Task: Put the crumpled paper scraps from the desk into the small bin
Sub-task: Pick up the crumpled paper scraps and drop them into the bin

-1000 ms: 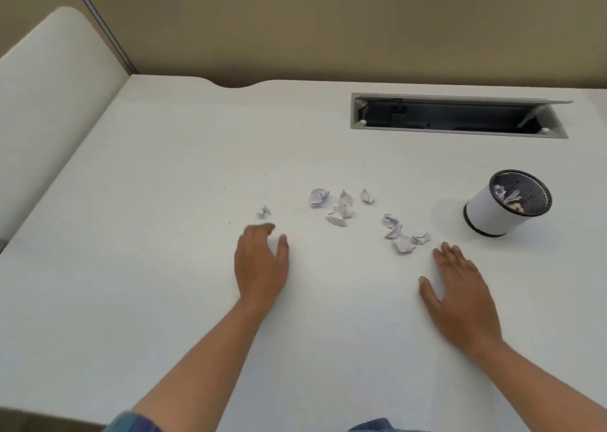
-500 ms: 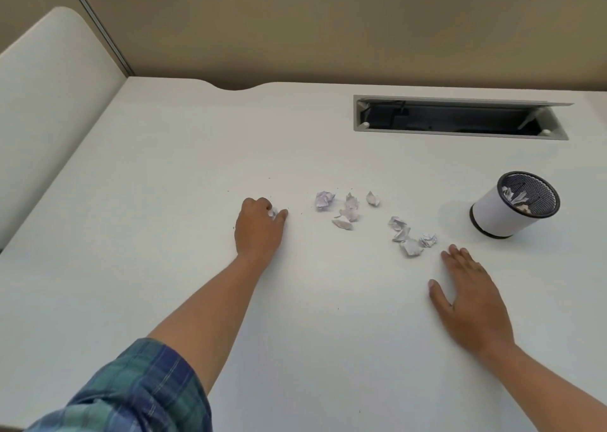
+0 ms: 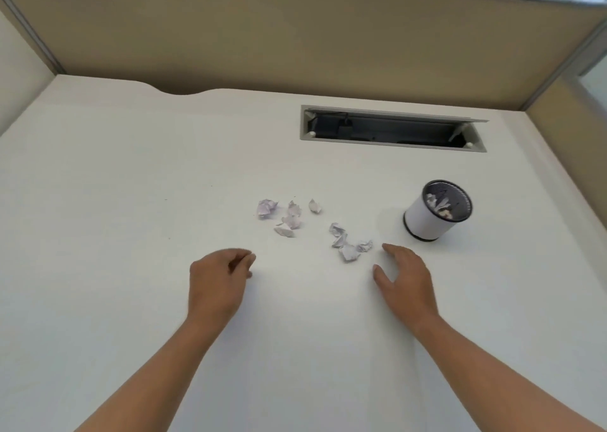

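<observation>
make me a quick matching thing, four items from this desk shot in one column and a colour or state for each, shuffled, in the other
Column 1
1. small bin
2. left hand
3. right hand
4. cable slot

Column 2
a. dark recess in a grey frame
b. fingers curled in, thumb against them
c. fingers straight, thumb out, next to the nearest paper scraps
d. white outside, dark mesh inside

Pairs: 1-d, 2-b, 3-c, 4-a
</observation>
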